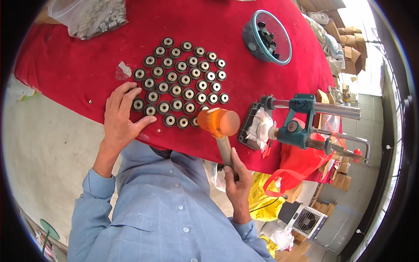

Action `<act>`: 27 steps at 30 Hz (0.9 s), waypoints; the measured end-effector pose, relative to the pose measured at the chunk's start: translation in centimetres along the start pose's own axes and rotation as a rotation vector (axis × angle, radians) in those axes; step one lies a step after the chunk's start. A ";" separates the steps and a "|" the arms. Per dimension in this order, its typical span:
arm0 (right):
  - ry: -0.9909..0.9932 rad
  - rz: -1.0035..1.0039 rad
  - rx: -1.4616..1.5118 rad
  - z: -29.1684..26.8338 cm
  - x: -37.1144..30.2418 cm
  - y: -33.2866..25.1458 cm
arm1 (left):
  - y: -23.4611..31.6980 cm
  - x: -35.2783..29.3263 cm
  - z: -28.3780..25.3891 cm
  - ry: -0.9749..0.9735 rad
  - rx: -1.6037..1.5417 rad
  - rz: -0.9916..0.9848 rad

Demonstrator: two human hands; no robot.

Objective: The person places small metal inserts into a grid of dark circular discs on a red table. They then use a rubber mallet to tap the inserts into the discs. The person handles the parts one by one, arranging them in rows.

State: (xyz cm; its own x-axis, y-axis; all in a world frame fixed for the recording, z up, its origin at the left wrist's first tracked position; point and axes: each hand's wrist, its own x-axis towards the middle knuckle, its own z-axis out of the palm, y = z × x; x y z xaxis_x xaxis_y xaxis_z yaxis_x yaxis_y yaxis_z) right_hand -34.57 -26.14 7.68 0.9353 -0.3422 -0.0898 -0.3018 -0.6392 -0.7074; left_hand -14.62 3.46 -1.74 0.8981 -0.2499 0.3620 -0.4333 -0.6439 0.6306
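Note:
Many small black wheels with metal bearing centres (176, 90) lie flat in close rows on a red cloth. My left hand (120, 113) rests at the near left edge of this group, thumb and fingers apart around the outermost wheel (138, 104). It does not appear to grip that wheel. My right hand (238, 183) is wrapped around the handle of a mallet (219, 122) with an orange, translucent head. The mallet head hangs over the near right end of the rows and hides part of a wheel or two there.
A green hand press (297, 126) stands on the right, beside a dark tray with white wrapping (260, 126). Far right sits a blue plastic basket (249, 41) holding dark discs. A clear bag of metal parts (98, 19) lies far left. A red bag (301, 163) hangs at the table's right edge.

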 end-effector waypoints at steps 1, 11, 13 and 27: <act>0.016 0.056 0.034 -0.2 -0.2 -0.1 | 0.0 0.0 0.0 -0.002 -0.011 -0.005; -0.080 -0.126 -0.034 0.7 0.7 -1.7 | -0.3 -0.2 0.0 0.016 0.016 0.007; -0.070 -0.153 -0.038 0.3 0.6 -2.2 | -0.3 -0.2 0.1 0.018 -0.001 0.009; -0.082 -0.177 0.026 1.3 1.5 -4.3 | -0.4 -0.3 -0.1 -0.006 -0.020 -0.012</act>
State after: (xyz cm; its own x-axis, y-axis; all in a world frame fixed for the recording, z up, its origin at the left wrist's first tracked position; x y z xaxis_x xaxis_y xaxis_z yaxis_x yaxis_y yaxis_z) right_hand -31.66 -23.00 9.68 0.9855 -0.1686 -0.0184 -0.1276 -0.6657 -0.7352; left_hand -14.68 3.86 -2.08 0.9035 -0.2472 0.3502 -0.4242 -0.6323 0.6483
